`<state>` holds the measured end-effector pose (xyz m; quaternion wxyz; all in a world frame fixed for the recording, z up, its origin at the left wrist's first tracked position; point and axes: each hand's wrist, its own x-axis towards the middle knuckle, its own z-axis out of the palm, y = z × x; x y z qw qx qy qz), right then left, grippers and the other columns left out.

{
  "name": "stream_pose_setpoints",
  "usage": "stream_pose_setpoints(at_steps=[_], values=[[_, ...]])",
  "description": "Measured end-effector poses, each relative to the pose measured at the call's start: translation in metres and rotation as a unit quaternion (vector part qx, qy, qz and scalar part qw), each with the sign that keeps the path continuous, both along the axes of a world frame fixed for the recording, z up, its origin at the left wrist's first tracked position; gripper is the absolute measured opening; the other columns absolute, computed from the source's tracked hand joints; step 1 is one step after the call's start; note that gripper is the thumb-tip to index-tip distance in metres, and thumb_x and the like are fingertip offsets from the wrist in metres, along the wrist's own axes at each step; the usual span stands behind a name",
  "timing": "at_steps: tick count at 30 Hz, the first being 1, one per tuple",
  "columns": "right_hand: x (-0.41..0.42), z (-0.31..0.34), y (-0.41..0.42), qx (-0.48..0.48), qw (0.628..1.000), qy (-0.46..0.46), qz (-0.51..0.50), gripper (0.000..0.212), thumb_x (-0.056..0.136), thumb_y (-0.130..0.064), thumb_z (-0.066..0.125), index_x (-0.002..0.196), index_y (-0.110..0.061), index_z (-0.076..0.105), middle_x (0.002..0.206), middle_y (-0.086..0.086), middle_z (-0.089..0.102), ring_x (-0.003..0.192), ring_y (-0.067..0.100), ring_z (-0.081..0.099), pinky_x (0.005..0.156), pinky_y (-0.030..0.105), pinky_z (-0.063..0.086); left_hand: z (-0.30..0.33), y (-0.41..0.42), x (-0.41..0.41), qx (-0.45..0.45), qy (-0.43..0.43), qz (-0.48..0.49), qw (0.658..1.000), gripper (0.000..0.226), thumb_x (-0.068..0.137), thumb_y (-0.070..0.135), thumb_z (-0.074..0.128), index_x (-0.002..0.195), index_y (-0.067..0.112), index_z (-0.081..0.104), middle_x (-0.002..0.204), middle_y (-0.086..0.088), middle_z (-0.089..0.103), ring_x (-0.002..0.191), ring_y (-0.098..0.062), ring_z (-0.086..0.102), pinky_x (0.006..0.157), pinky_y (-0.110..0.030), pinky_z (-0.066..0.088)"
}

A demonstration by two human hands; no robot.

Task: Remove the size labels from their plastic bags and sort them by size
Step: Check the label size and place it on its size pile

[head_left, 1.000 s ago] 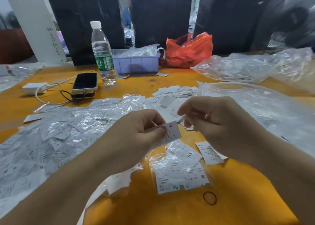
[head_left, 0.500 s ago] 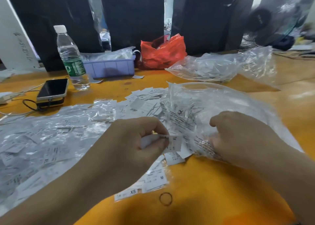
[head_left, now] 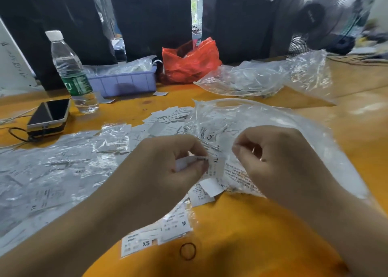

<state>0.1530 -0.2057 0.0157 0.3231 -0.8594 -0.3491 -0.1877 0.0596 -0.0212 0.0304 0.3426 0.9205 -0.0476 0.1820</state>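
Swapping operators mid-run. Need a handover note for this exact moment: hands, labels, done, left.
Left hand: pinches a small stack of labels, the XL label on top.
Right hand: fingers curled over the clear bag at centre right; what they pinch cannot be told.
Done: loose labels lie near the front edge, XS label and M label readable.
Left: many small bagged labels spread across the left of the table, plus another clear bag at the back. XL stack not yet set down.
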Motion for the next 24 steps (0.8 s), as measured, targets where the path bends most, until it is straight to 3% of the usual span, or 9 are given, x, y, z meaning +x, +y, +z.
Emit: stream_pose_setpoints(at_steps=[2, 4, 7, 9, 13, 16, 21, 24], values=[[-0.006, 0.006, 0.005, 0.089, 0.993, 0.066, 0.050, 0.017, 0.088, -0.020, 0.066, 0.072, -0.023, 0.070, 0.060, -0.009, 0.063, 0.058, 0.009, 0.058, 0.050, 0.018, 0.044, 0.004, 0.008, -0.002, -0.027, 0.015, 0.010, 0.999, 0.008, 0.084, 0.042, 0.061, 0.083, 0.037, 0.067, 0.074, 0.024, 0.068, 0.044, -0.016, 0.051, 0.040, -0.013, 0.039], [-0.011, 0.014, 0.012, 0.153, 0.971, 0.159, 0.095, 0.019, 0.087, -0.021, 0.067, 0.068, -0.019, 0.070, 0.060, -0.002, 0.064, 0.051, 0.013, 0.055, 0.048, 0.023, 0.046, 0.008, 0.019, -0.006, -0.037, 0.026, 0.032, 0.998, 0.008, 0.088, 0.042, 0.063, 0.082, 0.038, 0.067, 0.070, 0.023, 0.067, 0.037, -0.012, 0.043, 0.036, -0.015, 0.035], [-0.016, 0.026, 0.028, 0.218, 0.912, 0.304, 0.167, 0.021, 0.082, -0.026, 0.067, 0.071, -0.009, 0.071, 0.059, 0.004, 0.064, 0.051, 0.017, 0.053, 0.047, 0.021, 0.044, 0.013, 0.041, -0.017, -0.045, 0.034, 0.067, 0.996, 0.008, 0.086, 0.048, 0.064, 0.084, 0.041, 0.067, 0.076, 0.022, 0.068, 0.054, -0.022, 0.056, 0.041, -0.026, 0.044], [-0.019, 0.035, 0.044, 0.225, 0.883, 0.357, 0.206, 0.030, 0.079, -0.032, 0.061, 0.071, -0.005, 0.072, 0.060, 0.007, 0.064, 0.055, 0.020, 0.054, 0.047, 0.023, 0.044, 0.013, 0.058, -0.026, -0.079, 0.037, 0.079, 0.993, 0.015, 0.078, 0.052, 0.058, 0.084, 0.041, 0.068, 0.076, 0.020, 0.069, 0.053, -0.013, 0.057, 0.042, -0.022, 0.045], [-0.021, 0.048, 0.084, 0.203, 0.849, 0.407, 0.269, 0.032, 0.085, -0.028, 0.055, 0.073, -0.003, 0.072, 0.063, 0.008, 0.063, 0.054, 0.020, 0.053, 0.045, 0.025, 0.044, 0.003, 0.085, -0.042, -0.174, 0.002, 0.119, 0.978, 0.011, 0.088, 0.036, 0.067, 0.093, 0.044, 0.062, 0.069, 0.012, 0.067, 0.056, -0.004, 0.059, 0.047, -0.018, 0.046], [-0.021, 0.051, 0.111, 0.182, 0.840, 0.412, 0.301, 0.031, 0.094, -0.021, 0.053, 0.076, -0.005, 0.072, 0.064, 0.007, 0.064, 0.055, 0.018, 0.053, 0.046, 0.024, 0.044, -0.006, 0.093, -0.050, -0.185, -0.032, 0.147, 0.971, 0.019, 0.095, 0.027, 0.056, 0.095, 0.046, 0.058, 0.061, 0.011, 0.062, 0.054, -0.005, 0.057, 0.048, -0.016, 0.046], [-0.023, 0.035, 0.133, 0.187, 0.826, 0.420, 0.327, 0.026, 0.085, -0.026, 0.063, 0.076, -0.003, 0.071, 0.063, 0.006, 0.063, 0.054, 0.018, 0.054, 0.047, 0.025, 0.045, -0.007, 0.098, -0.052, -0.214, -0.017, 0.119, 0.969, 0.027, 0.077, 0.029, 0.046, 0.083, 0.035, 0.071, 0.074, 0.010, 0.067, 0.064, -0.002, 0.060, 0.051, -0.013, 0.045], [-0.023, 0.021, 0.128, 0.201, 0.825, 0.422, 0.318, 0.023, 0.082, -0.024, 0.062, 0.077, -0.004, 0.073, 0.063, 0.006, 0.063, 0.055, 0.019, 0.055, 0.048, 0.025, 0.047, -0.011, 0.099, -0.050, -0.259, 0.025, 0.112, 0.959, 0.032, 0.081, 0.051, 0.041, 0.082, 0.043, 0.072, 0.077, 0.014, 0.069, 0.064, -0.001, 0.060, 0.061, -0.025, 0.045]])
